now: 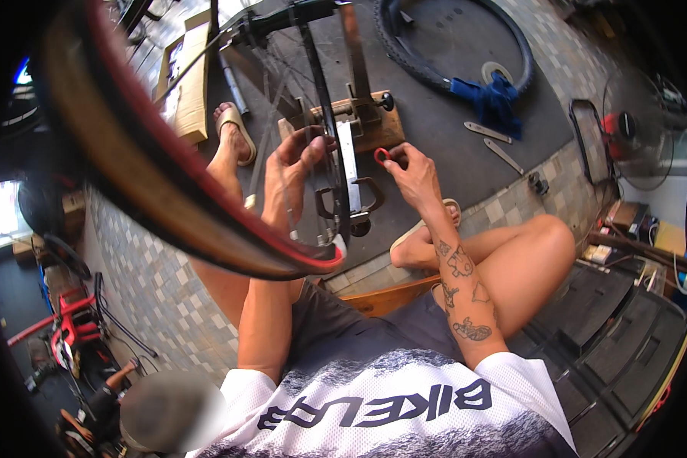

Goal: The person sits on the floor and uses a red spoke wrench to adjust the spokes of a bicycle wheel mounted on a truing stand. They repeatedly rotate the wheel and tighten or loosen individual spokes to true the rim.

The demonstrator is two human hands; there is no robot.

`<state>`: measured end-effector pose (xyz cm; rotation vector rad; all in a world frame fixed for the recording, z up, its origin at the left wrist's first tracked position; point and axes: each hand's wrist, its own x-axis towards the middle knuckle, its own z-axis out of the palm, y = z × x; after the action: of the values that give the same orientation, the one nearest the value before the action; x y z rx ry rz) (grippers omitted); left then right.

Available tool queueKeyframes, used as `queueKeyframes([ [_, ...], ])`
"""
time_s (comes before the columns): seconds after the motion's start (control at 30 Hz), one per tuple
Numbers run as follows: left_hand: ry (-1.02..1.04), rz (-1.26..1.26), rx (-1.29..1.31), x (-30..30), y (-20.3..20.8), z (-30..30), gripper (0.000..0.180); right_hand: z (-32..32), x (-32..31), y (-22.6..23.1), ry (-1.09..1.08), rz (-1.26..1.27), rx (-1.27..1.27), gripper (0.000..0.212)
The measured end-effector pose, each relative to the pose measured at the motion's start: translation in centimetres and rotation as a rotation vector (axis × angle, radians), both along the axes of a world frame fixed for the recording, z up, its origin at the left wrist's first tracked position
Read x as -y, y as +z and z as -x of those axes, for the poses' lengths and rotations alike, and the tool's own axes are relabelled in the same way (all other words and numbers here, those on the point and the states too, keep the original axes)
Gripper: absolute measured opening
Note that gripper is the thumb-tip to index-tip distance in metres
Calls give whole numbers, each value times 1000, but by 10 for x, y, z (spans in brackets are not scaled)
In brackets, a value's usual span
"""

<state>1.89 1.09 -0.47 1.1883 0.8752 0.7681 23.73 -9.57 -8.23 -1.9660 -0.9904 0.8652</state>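
Wheel rim [153,191], black and tan with a red edge, swept across the upper left of the frame, its lower end near the centre. From my distant seat I judged that a bump or sudden turn could trap the left hand [294,156], which reached in among the spokes [329,224], thumb and fingers curled; whether they gripped anything I could not tell. The red ring-shaped tool [382,156] might slip too, I thought, since only the fingertips of the right hand [416,175] pinched it, apart from the rim. Being round, the wheel gave me no single long axis: it stood on edge, its blurred near side running diagonally from upper left to centre, then bending back up toward the upper middle. Beside it rose the metal stand [355,69] with its wooden block [382,131]. Farther out I saw a cardboard box [195,80] at upper left, and a tyre [398,53], a blue cloth [492,101] and two flat levers [488,132] at upper right.
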Motion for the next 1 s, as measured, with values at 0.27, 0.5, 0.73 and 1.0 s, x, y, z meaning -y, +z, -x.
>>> queueKeyframes([
  [0.27, -15, 48, 43, -4, -7, 3, 39, 27, -12, 39, 39, -246, -334, 21],
  [0.5, -43, 65, 59, -7, -7, 5, 41, 43, 2, 70, 152, -233, -560, 22],
  [0.73, 91, 84, 80, 7, 3, 0, 44, 35, -9, 59, -1, -195, -307, 23],
  [1.0, -66, 93, -39, 21, 28, -1, 49, 34, -7, 52, 40, -226, -282, 23],
])
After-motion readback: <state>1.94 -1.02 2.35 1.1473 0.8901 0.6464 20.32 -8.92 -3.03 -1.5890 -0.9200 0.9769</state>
